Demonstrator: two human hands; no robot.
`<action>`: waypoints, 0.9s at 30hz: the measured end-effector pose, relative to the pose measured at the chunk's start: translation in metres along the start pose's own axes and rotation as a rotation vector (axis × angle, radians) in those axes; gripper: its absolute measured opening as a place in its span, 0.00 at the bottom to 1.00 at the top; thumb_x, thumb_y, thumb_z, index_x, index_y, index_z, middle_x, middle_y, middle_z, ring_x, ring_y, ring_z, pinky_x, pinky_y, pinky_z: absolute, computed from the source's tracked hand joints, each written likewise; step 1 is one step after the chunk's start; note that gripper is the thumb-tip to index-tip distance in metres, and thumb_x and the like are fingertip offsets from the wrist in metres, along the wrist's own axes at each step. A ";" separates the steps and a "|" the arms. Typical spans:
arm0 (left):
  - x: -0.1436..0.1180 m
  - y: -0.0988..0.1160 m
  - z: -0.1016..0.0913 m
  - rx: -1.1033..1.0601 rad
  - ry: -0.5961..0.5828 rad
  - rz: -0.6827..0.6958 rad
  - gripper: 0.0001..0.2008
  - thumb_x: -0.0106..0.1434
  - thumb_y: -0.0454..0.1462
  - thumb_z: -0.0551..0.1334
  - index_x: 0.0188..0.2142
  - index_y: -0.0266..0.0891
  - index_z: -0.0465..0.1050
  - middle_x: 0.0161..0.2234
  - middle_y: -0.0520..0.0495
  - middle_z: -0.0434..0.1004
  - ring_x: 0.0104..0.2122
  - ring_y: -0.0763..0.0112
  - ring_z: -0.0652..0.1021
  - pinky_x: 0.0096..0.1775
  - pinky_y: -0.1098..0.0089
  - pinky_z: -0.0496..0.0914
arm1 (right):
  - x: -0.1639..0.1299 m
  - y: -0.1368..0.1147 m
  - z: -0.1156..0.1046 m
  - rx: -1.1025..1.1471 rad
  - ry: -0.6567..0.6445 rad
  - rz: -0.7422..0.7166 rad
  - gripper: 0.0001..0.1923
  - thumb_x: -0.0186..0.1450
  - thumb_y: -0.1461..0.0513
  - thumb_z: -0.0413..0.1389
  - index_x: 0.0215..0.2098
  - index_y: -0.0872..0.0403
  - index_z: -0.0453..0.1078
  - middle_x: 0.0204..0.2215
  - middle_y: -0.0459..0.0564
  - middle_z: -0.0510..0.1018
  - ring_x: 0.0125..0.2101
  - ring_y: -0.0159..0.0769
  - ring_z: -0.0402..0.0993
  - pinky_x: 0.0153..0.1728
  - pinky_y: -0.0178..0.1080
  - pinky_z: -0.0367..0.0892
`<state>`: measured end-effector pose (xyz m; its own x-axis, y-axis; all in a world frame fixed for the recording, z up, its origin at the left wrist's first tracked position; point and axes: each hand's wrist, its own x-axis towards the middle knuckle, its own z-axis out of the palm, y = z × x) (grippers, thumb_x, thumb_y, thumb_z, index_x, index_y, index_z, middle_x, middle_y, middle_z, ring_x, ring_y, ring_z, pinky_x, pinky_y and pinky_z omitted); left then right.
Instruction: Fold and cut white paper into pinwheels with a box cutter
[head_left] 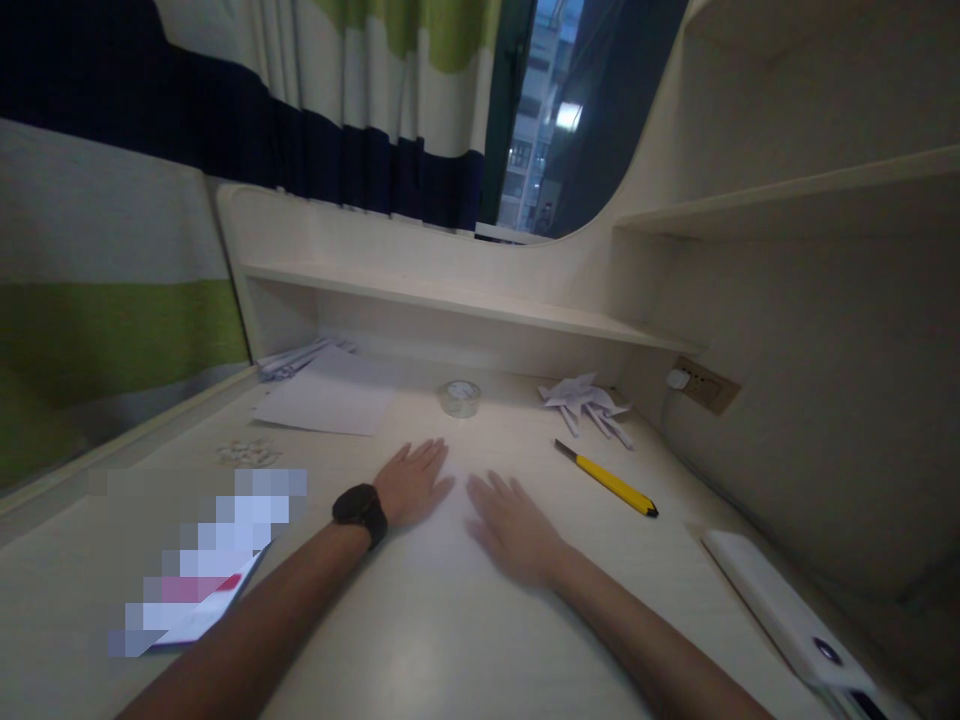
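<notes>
My left hand (409, 484), with a black watch (360, 510) on its wrist, lies palm down on the pale desk (420, 640) with its fingers stretched out. To its right, my right hand (516, 528) is also flat and open, slightly blurred. Neither hand holds anything. A faint whiter patch shows on the surface between them; I cannot tell whether it is paper. Beyond the hands stands a roll of clear tape (460, 398). Right of my right hand lies a yellow utility knife (611, 483), its blade end pointing away to the left.
White paper sheets (330, 390) lie at the back left, near small pale bits (249, 453). Folded paper pinwheels (581, 400) sit at the back right. A lit, pixelated screen (217, 570) is at left, a white case (780, 600) at right. A shelf (450, 298) spans the back.
</notes>
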<state>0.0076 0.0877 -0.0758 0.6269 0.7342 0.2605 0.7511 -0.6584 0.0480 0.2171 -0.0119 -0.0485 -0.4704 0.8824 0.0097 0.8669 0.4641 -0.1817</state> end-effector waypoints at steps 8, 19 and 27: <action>0.004 -0.013 -0.005 -0.019 -0.025 -0.064 0.28 0.68 0.47 0.42 0.63 0.37 0.54 0.64 0.42 0.53 0.62 0.54 0.55 0.58 0.50 0.48 | -0.001 -0.002 -0.001 0.009 0.005 0.004 0.31 0.70 0.48 0.33 0.67 0.52 0.41 0.66 0.47 0.44 0.65 0.47 0.33 0.62 0.56 0.34; 0.005 -0.016 -0.008 -0.045 0.072 -0.190 0.25 0.69 0.40 0.43 0.59 0.26 0.58 0.60 0.32 0.60 0.60 0.58 0.61 0.58 0.59 0.53 | -0.003 -0.001 0.000 0.005 0.010 0.005 0.31 0.70 0.48 0.33 0.67 0.52 0.40 0.66 0.47 0.44 0.65 0.47 0.33 0.62 0.55 0.34; -0.001 0.004 -0.013 -0.048 0.053 -0.049 0.23 0.69 0.42 0.44 0.58 0.35 0.62 0.60 0.41 0.61 0.61 0.57 0.59 0.58 0.56 0.53 | -0.001 -0.002 0.000 0.001 0.014 0.010 0.30 0.70 0.49 0.34 0.67 0.51 0.41 0.66 0.47 0.44 0.65 0.47 0.34 0.62 0.56 0.36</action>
<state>0.0070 0.0816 -0.0630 0.5768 0.7568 0.3076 0.7690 -0.6300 0.1081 0.2158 -0.0140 -0.0484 -0.4597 0.8878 0.0221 0.8712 0.4556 -0.1829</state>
